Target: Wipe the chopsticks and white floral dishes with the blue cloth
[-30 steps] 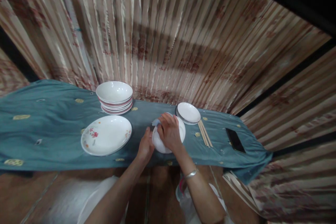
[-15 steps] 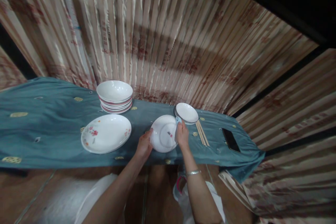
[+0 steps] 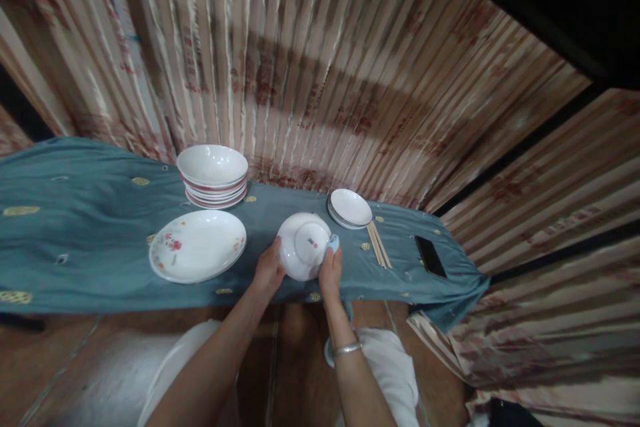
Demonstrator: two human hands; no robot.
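A white bowl (image 3: 295,255) is held up over the near part of the table, its underside with a round foot and a small dark and pink mark facing me. My left hand (image 3: 270,268) grips the bowl's left edge. At its right edge, my right hand (image 3: 331,273) is closed on a small light-blue cloth (image 3: 333,241) pressed against the rim. Just behind the bowl, to the right, sits a stack of small white dishes (image 3: 351,207). On the left lies a large oval plate (image 3: 200,247) with red and orange flowers.
A stack of white bowls and plates (image 3: 213,167) with red rims stands at the back left. Chopsticks (image 3: 379,245) and a black phone (image 3: 430,256) lie to the right on the green tablecloth (image 3: 100,233). A pleated curtain (image 3: 300,67) hangs behind the table.
The bowl has turned in my hands, its foot now showing rounder and more towards me. The right hand with the cloth has shifted slightly left and down along the rim.
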